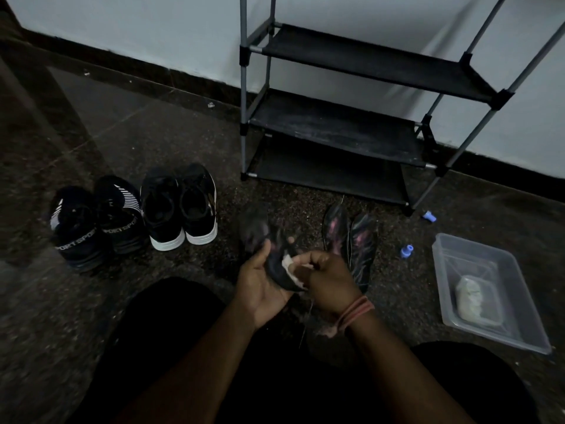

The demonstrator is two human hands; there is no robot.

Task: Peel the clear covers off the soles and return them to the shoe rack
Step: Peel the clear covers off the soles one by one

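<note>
The left hand (pixel 260 281) cradles a dark sole (pixel 260 237) from beneath, fingers curled round it, while the right hand (pixel 327 278) pinches a pale scrap at its heel end, probably the clear cover's edge. In this dim light the film may tear if pulled sharply, leaving bits stuck to the sole, or the limp sole could slip out of the left grip. Two more soles (pixel 354 240) lie on the floor just beside the hands, in front of the shoe rack (pixel 336 130), whose visible shelves hold nothing. To the right, a clear plastic tub (pixel 519 316) holds a whitish crumpled wad (pixel 469 296), perhaps peeled covers.
</note>
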